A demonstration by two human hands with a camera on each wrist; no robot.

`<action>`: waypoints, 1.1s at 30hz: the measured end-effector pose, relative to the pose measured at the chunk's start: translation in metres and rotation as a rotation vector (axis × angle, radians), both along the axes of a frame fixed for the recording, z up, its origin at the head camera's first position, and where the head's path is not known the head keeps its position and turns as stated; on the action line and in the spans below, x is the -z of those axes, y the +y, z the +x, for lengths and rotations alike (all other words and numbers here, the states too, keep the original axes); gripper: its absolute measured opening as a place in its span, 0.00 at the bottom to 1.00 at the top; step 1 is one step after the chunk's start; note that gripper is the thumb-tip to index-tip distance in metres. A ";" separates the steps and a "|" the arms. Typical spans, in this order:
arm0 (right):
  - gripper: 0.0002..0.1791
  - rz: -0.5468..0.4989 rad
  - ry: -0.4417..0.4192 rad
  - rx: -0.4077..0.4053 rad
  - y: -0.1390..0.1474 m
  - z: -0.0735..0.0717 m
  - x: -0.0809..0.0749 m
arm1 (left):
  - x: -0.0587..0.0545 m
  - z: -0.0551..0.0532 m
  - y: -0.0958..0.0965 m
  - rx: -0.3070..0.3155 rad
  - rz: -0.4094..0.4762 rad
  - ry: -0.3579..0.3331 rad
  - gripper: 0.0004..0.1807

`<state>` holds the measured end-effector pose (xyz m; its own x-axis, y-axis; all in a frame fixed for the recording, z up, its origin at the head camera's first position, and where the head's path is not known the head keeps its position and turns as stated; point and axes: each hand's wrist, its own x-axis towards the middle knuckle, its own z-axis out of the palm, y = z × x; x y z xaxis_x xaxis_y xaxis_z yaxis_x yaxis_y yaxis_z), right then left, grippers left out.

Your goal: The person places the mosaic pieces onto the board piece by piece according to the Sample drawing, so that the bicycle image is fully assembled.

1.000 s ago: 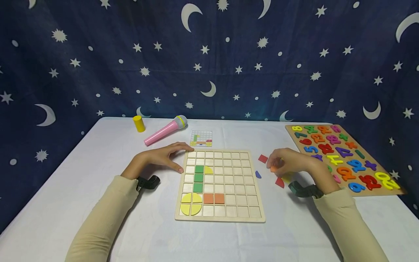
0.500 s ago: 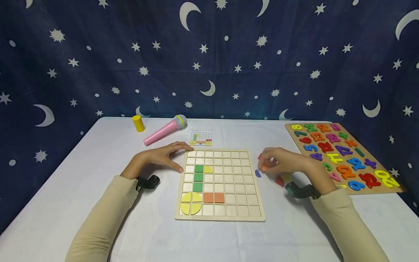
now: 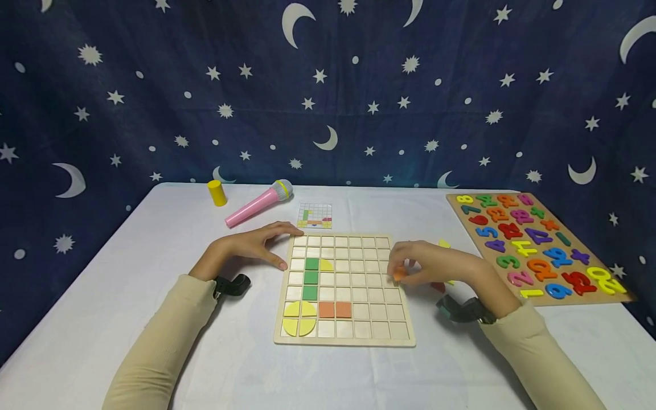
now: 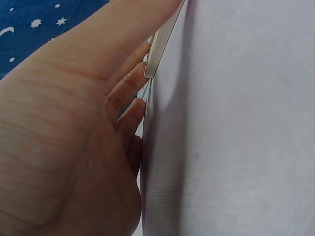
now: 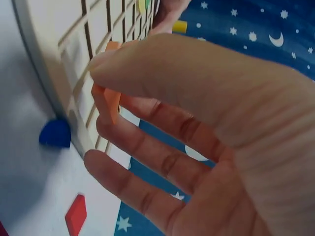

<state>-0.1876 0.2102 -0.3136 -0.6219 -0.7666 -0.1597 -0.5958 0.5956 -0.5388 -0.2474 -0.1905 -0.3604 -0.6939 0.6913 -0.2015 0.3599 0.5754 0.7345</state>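
Note:
My right hand point(image 3: 433, 261) pinches an orange square tile point(image 5: 110, 103) between thumb and fingers, just over the right edge of a wooden grid board point(image 3: 359, 282). My left hand point(image 3: 251, 245) rests at the board's upper left edge, fingertips at the corner and thumb against the side. On the board lie green squares point(image 3: 310, 277) in a column, a yellow quarter circle point(image 3: 326, 265), several yellow quarters point(image 3: 299, 319) forming a circle at lower left, and two orange squares point(image 3: 335, 310). In the right wrist view, a blue rounded piece point(image 5: 55, 133) and a red square point(image 5: 76, 215) lie beside the board.
Behind the board lies a small pattern card point(image 3: 315, 216), with a pink microphone point(image 3: 256, 206) and a yellow cylinder point(image 3: 217, 193) to its left. A number puzzle board point(image 3: 538, 250) takes up the right side. A red piece point(image 3: 438, 286) and a yellow piece point(image 3: 444, 243) lie around my right hand.
My right hand has moved left with the orange square, from among the loose pieces to the board's right edge. My left hand has stayed in place.

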 end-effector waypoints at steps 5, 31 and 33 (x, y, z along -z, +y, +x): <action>0.07 -0.029 -0.021 -0.064 -0.008 0.005 0.004 | 0.000 -0.001 0.000 -0.001 -0.007 0.004 0.45; 0.10 -0.066 -0.040 -0.234 -0.050 0.028 0.017 | 0.000 -0.001 0.001 0.004 -0.001 0.011 0.45; 0.10 -0.058 -0.028 -0.223 -0.048 0.027 0.016 | 0.000 0.000 0.001 0.000 -0.005 0.009 0.45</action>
<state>-0.1602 0.1617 -0.3295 -0.4316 -0.8932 -0.1262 -0.6936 0.4180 -0.5867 -0.2479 -0.1896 -0.3602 -0.6957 0.6903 -0.1987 0.3663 0.5788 0.7286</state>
